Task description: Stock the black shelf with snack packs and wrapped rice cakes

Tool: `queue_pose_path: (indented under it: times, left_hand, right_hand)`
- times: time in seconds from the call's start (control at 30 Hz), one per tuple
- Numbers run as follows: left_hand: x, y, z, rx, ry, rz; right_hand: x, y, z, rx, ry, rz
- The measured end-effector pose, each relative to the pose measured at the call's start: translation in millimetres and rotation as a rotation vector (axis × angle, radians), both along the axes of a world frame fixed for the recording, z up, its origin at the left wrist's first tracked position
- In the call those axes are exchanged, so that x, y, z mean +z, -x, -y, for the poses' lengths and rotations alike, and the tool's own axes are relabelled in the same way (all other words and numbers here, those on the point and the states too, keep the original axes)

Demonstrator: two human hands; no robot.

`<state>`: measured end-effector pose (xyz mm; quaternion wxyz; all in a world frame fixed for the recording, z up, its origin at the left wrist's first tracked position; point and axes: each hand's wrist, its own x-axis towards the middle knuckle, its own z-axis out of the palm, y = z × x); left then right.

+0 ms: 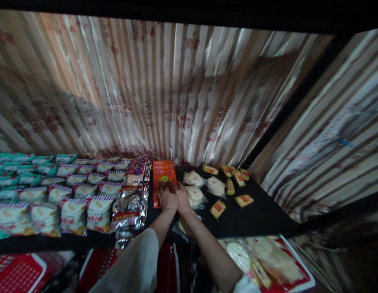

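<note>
Both forearms are stretched forward from the bottom centre of the frame, the hands side by side and touching just below mid-frame. The left hand (167,199) and the right hand (182,197) are laid palm down on the near end of a row of orange packets (163,173), which runs up the middle of the frame on a black shelf (262,215). The fingers are flat on the packets; whether anything is pinched cannot be told. A yellow-green round mark is seen on one orange packet, but its writing is too small to be read. Silver foil packets (132,199) lie just left of the hands, clear bags of pale round cakes (195,194) just right. Red print on the striped backdrop (177,93) is illegible.
</note>
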<state>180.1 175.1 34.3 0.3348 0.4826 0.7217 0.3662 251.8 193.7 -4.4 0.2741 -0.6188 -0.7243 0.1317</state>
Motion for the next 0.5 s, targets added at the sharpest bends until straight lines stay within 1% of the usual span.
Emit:
queue_pose_path:
  times: [0.1, 0.17, 0.27, 0.33, 0.37, 0.4, 0.5]
  left_hand:
    - [0.3, -4, 28, 0.022, -0.025, 0.016]
    - [-5.4, -6, 52, 0.018, -0.064, 0.028]
    - [-23.7, -4, 94, -0.018, -0.135, 0.055]
    - [-39.4, 3, 124, -0.048, -0.195, 0.085]
    - [-47.1, 7, 138, -0.061, -0.236, 0.103]
    - [-54.3, 13, 152, -0.053, -0.238, 0.111]
    - [-71.2, 31, 186, -0.032, -0.194, 0.123]
  right_hand:
    - [-7, -3, 22, 0.034, -0.030, -0.102]
    - [-12, -2, 45, 0.051, -0.059, -0.191]
    - [-21, 3, 88, 0.063, -0.123, -0.326]
    - [-26, 8, 120, 0.078, -0.123, -0.336]
    - [-30, 11, 136, 0.091, -0.110, -0.327]
    - [-34, 15, 151, 0.103, -0.093, -0.317]
    - [-45, 30, 187, 0.131, 0.004, -0.288]
